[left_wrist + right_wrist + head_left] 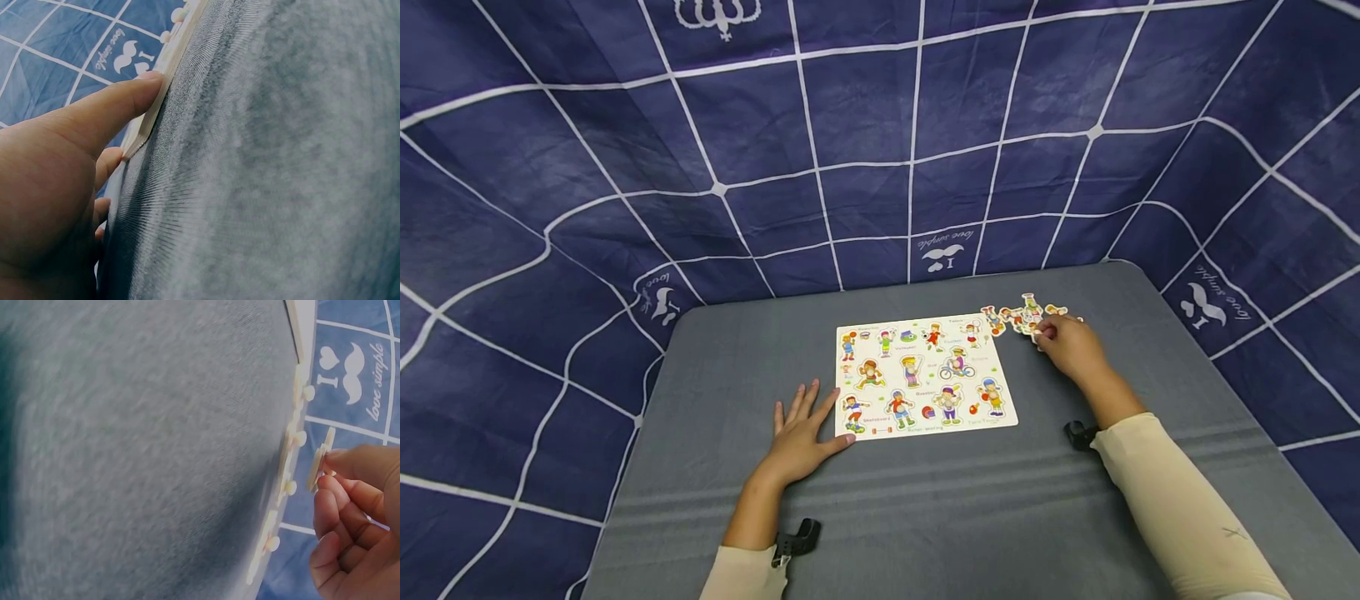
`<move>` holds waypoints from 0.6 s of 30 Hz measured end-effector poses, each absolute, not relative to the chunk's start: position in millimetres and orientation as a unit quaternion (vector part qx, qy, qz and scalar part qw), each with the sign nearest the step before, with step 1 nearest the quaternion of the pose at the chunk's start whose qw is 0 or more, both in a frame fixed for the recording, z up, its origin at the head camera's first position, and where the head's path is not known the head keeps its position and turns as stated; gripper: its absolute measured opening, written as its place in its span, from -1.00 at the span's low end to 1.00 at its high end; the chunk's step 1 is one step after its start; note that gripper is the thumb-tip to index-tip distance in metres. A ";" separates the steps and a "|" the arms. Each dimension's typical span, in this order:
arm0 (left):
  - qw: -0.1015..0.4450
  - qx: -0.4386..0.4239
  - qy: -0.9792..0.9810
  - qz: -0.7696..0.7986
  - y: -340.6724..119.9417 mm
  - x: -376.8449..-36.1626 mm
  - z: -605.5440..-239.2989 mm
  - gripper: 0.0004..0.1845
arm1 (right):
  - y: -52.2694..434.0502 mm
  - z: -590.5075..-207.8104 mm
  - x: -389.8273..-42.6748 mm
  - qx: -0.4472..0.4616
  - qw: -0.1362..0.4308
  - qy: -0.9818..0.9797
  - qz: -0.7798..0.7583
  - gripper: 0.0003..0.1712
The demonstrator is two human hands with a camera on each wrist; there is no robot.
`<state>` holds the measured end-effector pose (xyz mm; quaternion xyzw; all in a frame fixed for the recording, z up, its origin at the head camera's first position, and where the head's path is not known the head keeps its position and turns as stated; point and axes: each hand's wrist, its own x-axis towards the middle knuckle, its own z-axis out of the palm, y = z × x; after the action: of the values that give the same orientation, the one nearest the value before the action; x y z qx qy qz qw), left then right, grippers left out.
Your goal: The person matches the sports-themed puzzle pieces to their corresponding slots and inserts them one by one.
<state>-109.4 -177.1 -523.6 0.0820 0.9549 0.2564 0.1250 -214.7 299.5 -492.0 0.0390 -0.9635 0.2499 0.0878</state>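
Note:
A wooden knob-puzzle board (1009,408) printed with sports figures lies on the grey table. My left hand (797,446) rests at its lower left, fingers spread. The thumb (125,103) lies on the board's edge in the left wrist view. To the right, my right hand (1075,346) pinches a small wooden puzzle piece (317,467) between thumb and fingers. That piece is held above the loose puzzle pieces (1011,317), which are clustered beside the board's upper right corner. Its printed face is turned away in the right wrist view, and in the head view the fingers mostly hide it.
The grey cloth-covered table (715,367) extends left and in front of the board. Dark blue curtains (865,108) with white lines stand behind and along both sides. Round knobs on the loose pieces stick up from the tabletop.

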 end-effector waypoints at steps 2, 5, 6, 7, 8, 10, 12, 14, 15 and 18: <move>0.125 0.082 0.955 0.256 -177.3 -109.3 -522.9 0.00 | 296.8 -489.8 -215.1 0.039 0.086 -0.963 0.254 -0.91; 0.123 0.084 0.955 0.255 -177.8 -109.4 -522.8 0.00 | 292.6 -486.9 -215.3 0.040 0.087 -0.962 0.257 -0.91; 0.123 0.083 0.955 0.255 -177.9 -109.4 -522.7 0.00 | 291.0 -485.8 -215.4 0.042 0.088 -0.961 0.258 -0.91; 0.122 0.083 0.955 0.256 -178.0 -109.4 -522.5 0.00 | 289.4 -484.9 -215.4 0.042 0.089 -0.960 0.261 -0.90; 0.121 0.083 0.955 0.257 -178.0 -109.4 -522.3 -0.01 | 287.7 -483.9 -215.4 0.044 0.092 -0.960 0.262 -0.90; 0.120 0.083 0.955 0.259 -177.8 -109.4 -521.9 0.00 | 284.7 -482.8 -215.5 0.045 0.094 -0.959 0.264 -0.90; 0.120 0.083 0.955 0.258 -177.3 -109.4 -521.7 0.00 | 281.8 -482.1 -215.9 0.047 0.094 -0.958 0.268 -0.89; 0.120 0.083 0.955 0.257 -177.1 -109.4 -521.9 0.00 | 279.3 -482.3 -216.7 0.050 0.093 -0.957 0.269 -0.89; 0.120 0.083 0.955 0.256 -177.0 -109.4 -522.2 0.00 | 278.2 -482.7 -217.1 0.050 0.091 -0.958 0.269 -0.89; 0.121 0.082 0.955 0.256 -176.8 -109.2 -522.7 0.00 | 274.9 -483.3 -218.3 0.055 0.089 -0.958 0.269 -0.88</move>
<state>-109.2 -176.8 -522.7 0.0820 0.9555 0.2565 0.1207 -218.3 274.9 -483.3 0.0547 -0.9575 0.2686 0.0895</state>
